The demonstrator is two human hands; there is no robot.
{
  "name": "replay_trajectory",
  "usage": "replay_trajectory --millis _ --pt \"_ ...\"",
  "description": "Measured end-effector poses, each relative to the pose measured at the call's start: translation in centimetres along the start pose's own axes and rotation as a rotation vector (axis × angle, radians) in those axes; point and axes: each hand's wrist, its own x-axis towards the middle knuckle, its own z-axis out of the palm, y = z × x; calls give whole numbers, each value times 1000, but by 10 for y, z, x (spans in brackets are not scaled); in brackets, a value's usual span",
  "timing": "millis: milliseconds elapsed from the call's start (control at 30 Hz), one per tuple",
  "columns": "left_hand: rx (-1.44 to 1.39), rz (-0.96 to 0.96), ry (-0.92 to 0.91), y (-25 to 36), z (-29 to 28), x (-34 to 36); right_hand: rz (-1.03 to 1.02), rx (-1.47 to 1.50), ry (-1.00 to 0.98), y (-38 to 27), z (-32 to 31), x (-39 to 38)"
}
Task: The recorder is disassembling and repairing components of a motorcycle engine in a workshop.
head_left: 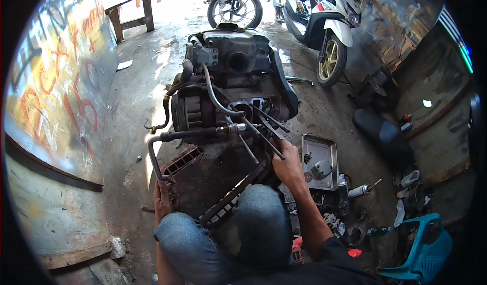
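A dismantled scooter engine block (231, 89) with long bare studs (264, 127) sticking out lies on the ground before my knees. My right hand (288, 164) grips a thin metal tool at the lower end of the studs. My left hand (162, 199) rests low beside my left knee, fingers curled on the edge of a ribbed black plastic panel (223, 204). A bent metal pipe (154, 155) runs from the engine down toward my left hand.
A metal tray (329, 153) with small parts sits right of my right hand. Spray cans and tools (361, 189) lie further right, with a black seat (383, 135) and a teal plastic stool (423, 247). Parked scooters (324, 26) stand behind. A painted wall (56, 97) closes the left.
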Motion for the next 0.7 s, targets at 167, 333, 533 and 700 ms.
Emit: replay_trajectory --millis 167,333,533,700 --pt "-53 -36 -76 -6 -6 3 105 38 -161 -3 -16 4" --pt "6 -35 18 -17 -8 7 -2 18 -189 -3 -24 12" --pt "-72 -117 87 -7 1 -2 17 88 -233 1 -25 15" --pt "-50 -80 35 -9 0 0 146 178 -271 -8 -26 13"
